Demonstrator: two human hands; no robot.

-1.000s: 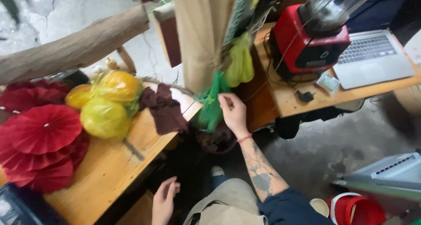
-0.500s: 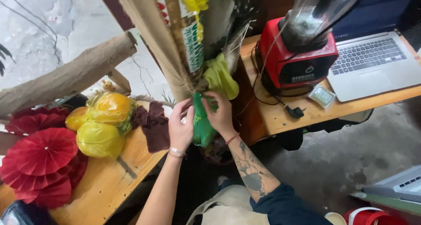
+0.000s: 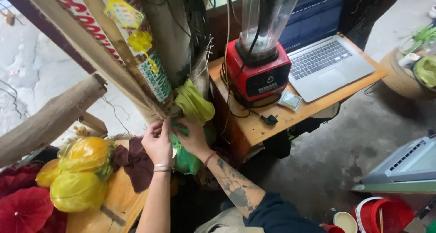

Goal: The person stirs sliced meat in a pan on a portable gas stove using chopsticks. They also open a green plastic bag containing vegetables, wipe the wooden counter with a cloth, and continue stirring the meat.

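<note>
A long wooden table (image 3: 272, 124) stands at the right and carries the biggest things: an open grey laptop (image 3: 329, 67) and, just beside it on the left, a red blender base with a clear tall jug (image 3: 258, 72). A small flat packet (image 3: 290, 100) and a black plug (image 3: 271, 120) lie in front of the blender. At the left, a thick rough wooden log (image 3: 45, 122) lies tilted, and a bundle of tall bamboo poles with paper labels (image 3: 122, 56) leans against a post. Below them, on a lower wooden board (image 3: 119, 201), lie yellow plastic bags with round fruit inside (image 3: 81, 171), a dark brown cloth (image 3: 134, 162) and red paper fans (image 3: 22, 210).

The green plastic bag (image 3: 188, 156) hangs at the foot of the poles, between the two hands, under a lighter green bag (image 3: 195, 103). The left hand (image 3: 158, 142) touches the top of the green bag, its fingers bent together and pinching there; what exactly they pinch I cannot tell. The right hand (image 3: 195, 135) lies on the bag's upper part, fingers curled on the plastic.
</note>
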